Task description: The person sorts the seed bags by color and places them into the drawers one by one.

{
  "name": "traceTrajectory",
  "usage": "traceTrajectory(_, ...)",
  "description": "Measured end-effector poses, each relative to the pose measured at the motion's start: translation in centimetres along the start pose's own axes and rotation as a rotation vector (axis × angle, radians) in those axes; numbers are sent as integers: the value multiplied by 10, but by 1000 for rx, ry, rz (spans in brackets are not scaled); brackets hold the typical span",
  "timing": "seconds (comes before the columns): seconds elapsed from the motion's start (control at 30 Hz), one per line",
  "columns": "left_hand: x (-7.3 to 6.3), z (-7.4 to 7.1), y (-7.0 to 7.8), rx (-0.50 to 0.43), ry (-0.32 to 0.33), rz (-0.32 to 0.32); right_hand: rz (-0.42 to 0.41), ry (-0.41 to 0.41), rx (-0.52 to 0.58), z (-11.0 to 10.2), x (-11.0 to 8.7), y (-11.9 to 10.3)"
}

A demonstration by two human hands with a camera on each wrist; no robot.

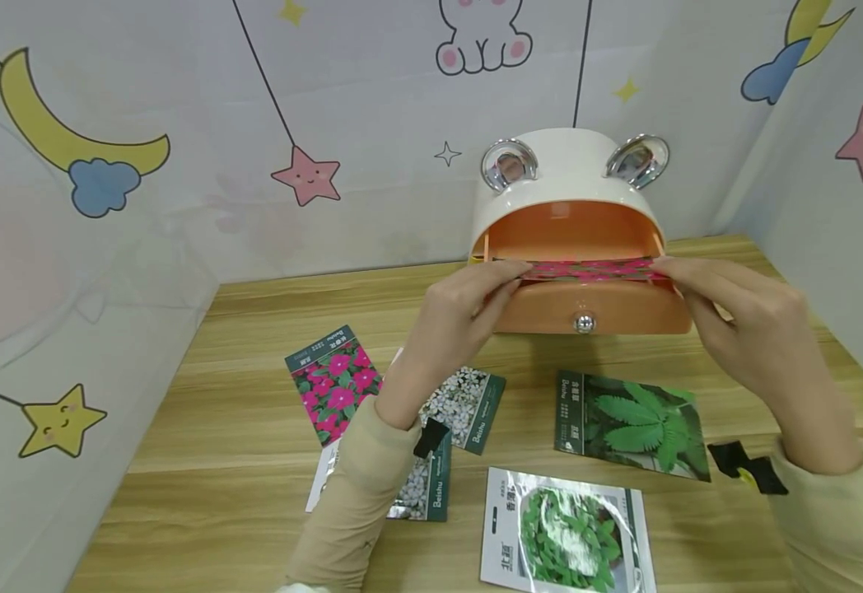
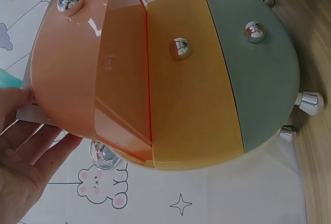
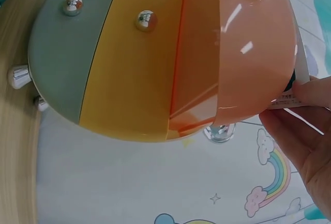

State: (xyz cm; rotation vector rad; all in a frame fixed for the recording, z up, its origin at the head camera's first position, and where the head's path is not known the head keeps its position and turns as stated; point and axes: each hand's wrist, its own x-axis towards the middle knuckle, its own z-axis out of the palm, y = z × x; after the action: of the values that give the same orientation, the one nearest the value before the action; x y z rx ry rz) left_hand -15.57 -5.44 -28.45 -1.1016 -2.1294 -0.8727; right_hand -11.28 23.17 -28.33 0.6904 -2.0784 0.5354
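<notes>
A packet with pink flowers (image 1: 587, 269) lies nearly edge-on to the head view, above the pulled-out orange drawer (image 1: 535, 311). My left hand (image 1: 457, 313) pinches its left end between thumb and fingers. At the opposite end, my right hand (image 1: 750, 321) pinches it the same way. The drawer is the top one of a small white cabinet (image 1: 572, 165) with silver ear-like discs. Both wrist views show a yellow drawer (image 2: 186, 94) and a green drawer (image 3: 67, 53) below, closed. The orange drawer front hides much of the packet there.
On the wooden table (image 1: 202, 428) lie another pink-flower packet (image 1: 338, 383), white-flower packets (image 1: 468, 403) partly behind my left arm, a dark green leaf packet (image 1: 632, 424) and a white-bordered leaf packet (image 1: 568, 531). A printed cloth (image 1: 372, 82) hangs behind the cabinet.
</notes>
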Motion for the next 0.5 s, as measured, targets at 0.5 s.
traceTrajectory(0.5, 1, 6, -18, -272, -17, -109, 10, -35, 94, 8, -1, 17)
